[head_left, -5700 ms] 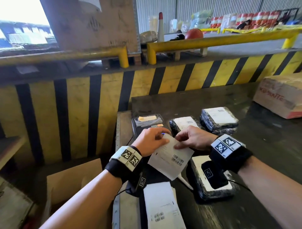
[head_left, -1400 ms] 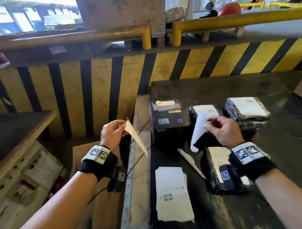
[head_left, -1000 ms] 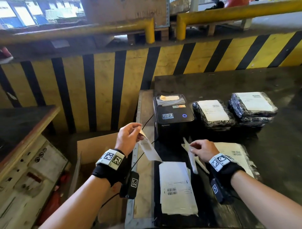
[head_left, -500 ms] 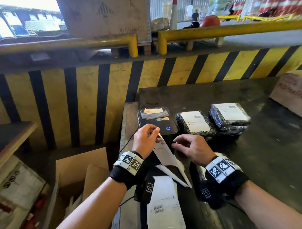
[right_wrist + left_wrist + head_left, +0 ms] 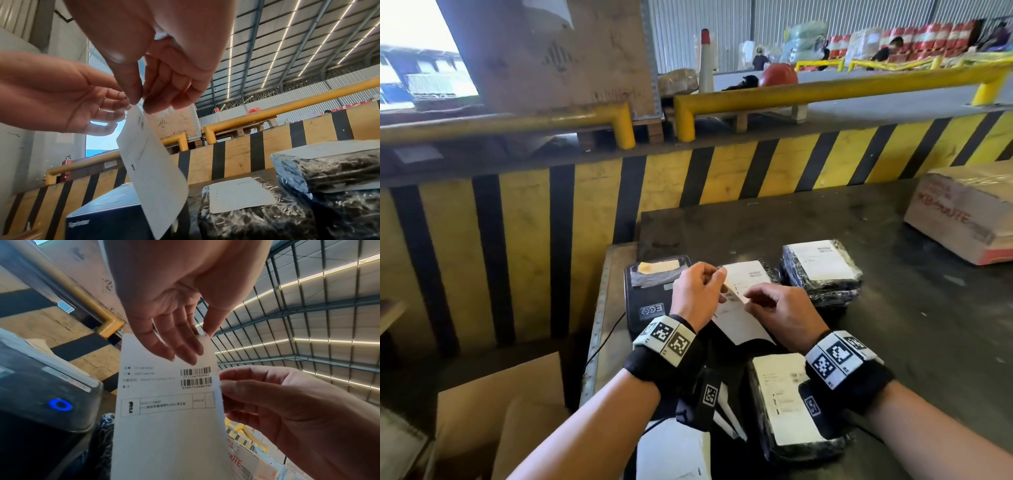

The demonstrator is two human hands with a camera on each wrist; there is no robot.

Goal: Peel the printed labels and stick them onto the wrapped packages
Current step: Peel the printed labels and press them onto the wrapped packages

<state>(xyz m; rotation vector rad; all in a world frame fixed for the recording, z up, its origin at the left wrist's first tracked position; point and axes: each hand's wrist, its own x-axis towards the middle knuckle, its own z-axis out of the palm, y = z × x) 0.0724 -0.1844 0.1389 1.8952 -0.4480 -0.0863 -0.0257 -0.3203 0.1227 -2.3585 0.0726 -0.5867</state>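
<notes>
A white printed label (image 5: 739, 322) with barcodes is held up in front of the black printer (image 5: 650, 301). My left hand (image 5: 719, 277) pinches its top corner, thumb behind and fingers (image 5: 174, 347) on the printed face. My right hand (image 5: 748, 298) pinches the label's (image 5: 164, 418) right edge between thumb and forefinger (image 5: 137, 97). Three black wrapped packages lie on the table, each with a white label on top: one near me (image 5: 784, 411) under my right wrist, one (image 5: 753, 270) partly hidden behind my hands, and one (image 5: 822, 270) further right.
More label sheets (image 5: 674, 448) lie at the table's near edge below my left wrist. An open cardboard box (image 5: 500, 411) stands on the floor at the left. A taped carton (image 5: 962, 212) sits at the far right of the dark table (image 5: 893, 308). A yellow-black barrier (image 5: 722, 171) runs behind.
My right hand has moved up to the label and now pinches its edge. Both hands have lifted the sheet slightly, closer to the printer.
</notes>
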